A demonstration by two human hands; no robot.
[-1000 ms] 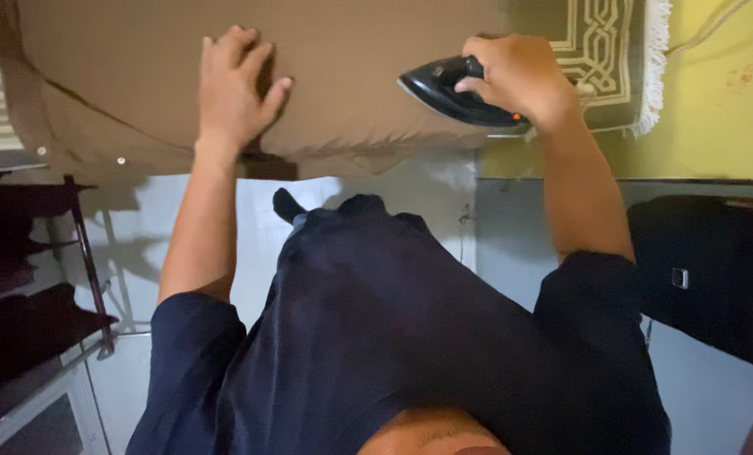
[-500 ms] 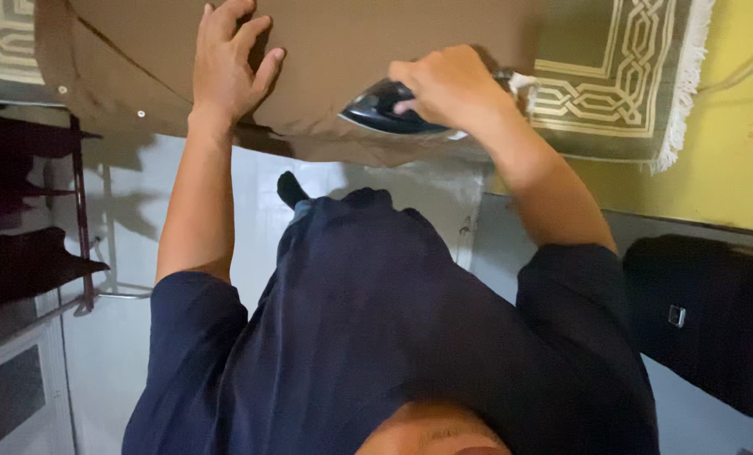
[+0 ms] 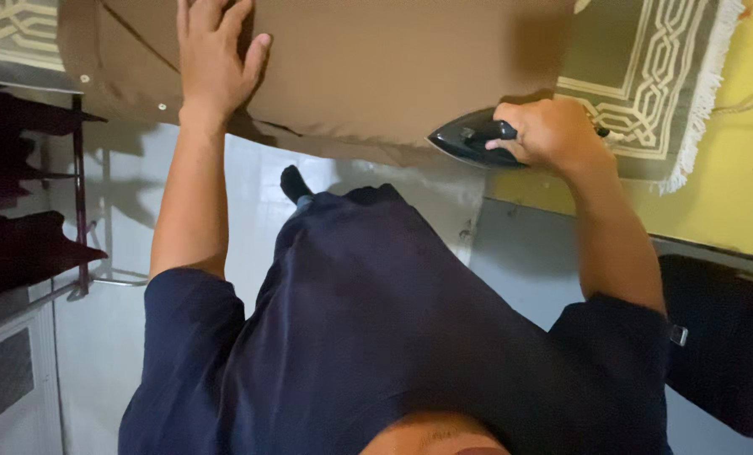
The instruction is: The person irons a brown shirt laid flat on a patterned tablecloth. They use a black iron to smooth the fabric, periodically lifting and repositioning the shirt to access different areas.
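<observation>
Left hand (image 3: pixel 212 63): open, fingers spread flat on the brown garment (image 3: pixel 376 67), apparently pinning the cloth taut over the patterned fringed rug (image 3: pixel 646 84). Right hand (image 3: pixel 549 135): closed around the handle of the black iron (image 3: pixel 473 139), sole down at the garment's near edge. Change from half a second ago: iron and right hand shifted rightward, away from the left hand; left hand unmoved.
</observation>
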